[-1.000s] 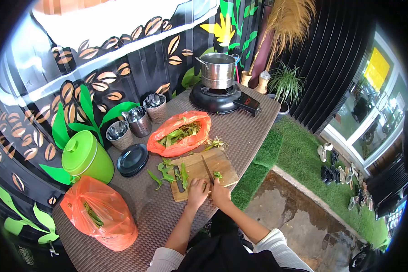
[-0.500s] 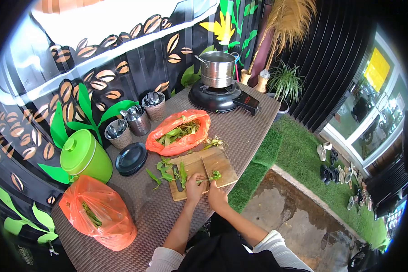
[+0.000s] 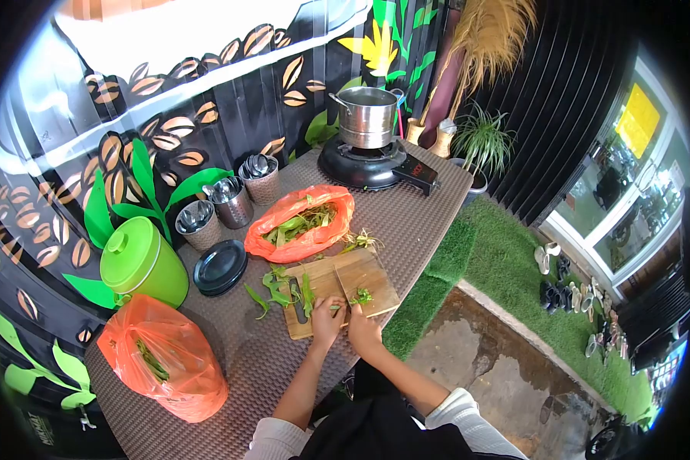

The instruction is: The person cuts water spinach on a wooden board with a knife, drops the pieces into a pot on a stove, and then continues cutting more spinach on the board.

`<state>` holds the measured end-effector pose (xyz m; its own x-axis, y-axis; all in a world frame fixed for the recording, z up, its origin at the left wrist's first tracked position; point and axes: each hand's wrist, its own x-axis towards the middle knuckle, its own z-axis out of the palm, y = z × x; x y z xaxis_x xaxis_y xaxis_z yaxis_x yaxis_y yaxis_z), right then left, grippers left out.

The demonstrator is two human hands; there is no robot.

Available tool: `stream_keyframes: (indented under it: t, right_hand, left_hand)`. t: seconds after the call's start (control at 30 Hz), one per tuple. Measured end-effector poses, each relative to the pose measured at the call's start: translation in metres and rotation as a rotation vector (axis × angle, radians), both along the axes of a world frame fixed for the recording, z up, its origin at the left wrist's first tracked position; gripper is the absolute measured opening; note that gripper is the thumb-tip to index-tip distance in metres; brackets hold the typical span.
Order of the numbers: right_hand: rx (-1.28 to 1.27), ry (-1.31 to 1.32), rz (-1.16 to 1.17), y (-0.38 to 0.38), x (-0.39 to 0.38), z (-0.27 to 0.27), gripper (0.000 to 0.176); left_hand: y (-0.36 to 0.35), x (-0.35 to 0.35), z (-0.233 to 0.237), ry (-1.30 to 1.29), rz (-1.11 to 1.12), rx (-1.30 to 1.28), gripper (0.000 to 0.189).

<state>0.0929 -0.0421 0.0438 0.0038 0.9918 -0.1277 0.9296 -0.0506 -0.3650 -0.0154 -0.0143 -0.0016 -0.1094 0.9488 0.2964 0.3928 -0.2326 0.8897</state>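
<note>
A wooden cutting board (image 3: 374,270) lies near the table's front edge. My left hand (image 3: 327,318) is closed over green stems on the board, its fingertips bent and close to the blade. My right hand (image 3: 364,331) is wrapped round a knife (image 3: 343,280), whose thin blade points away across the board; the handle is hidden in my fist. Just right of the blade sits a small heap of chopped greens (image 3: 362,296). Long green leaves (image 3: 276,285) lie over the board's left end and on the table beside it.
Behind the board is an open orange bag (image 3: 303,230) of leaves. A second orange bag (image 3: 169,360), a green lidded container (image 3: 142,264), black plates (image 3: 220,267) and cutlery holders (image 3: 230,203) stand left. A steel pot (image 3: 366,119) sits on a black stove (image 3: 364,165) farther back.
The view has shifted very slightly. My left hand and the knife in my right hand have barely moved, staying close together over the stems.
</note>
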Motion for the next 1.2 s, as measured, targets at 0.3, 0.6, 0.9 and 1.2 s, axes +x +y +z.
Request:
stream_keyframes:
  t: [0.3, 0.6, 0.9, 1.2]
  right_hand:
    - [0.145, -0.136, 0.243, 0.008, 0.014, -0.014, 0.027]
    - [-0.055, 0.011, 0.168, 0.027, 0.018, 0.003, 0.026]
    - [-0.059, 0.089, 0.059, 0.02, 0.007, -0.008, 0.038]
    - [0.025, -0.046, 0.027, 0.0, -0.001, -0.021, 0.03]
  left_hand:
    - [-0.003, 0.001, 0.006, -0.017, -0.021, 0.031, 0.013]
    - [-0.003, 0.001, 0.0, 0.081, 0.013, 0.103, 0.014]
    - [-0.003, 0.003, -0.006, -0.043, 0.044, -0.011, 0.01]
    - [-0.003, 0.001, -0.004, -0.074, 0.037, 0.0, 0.009]
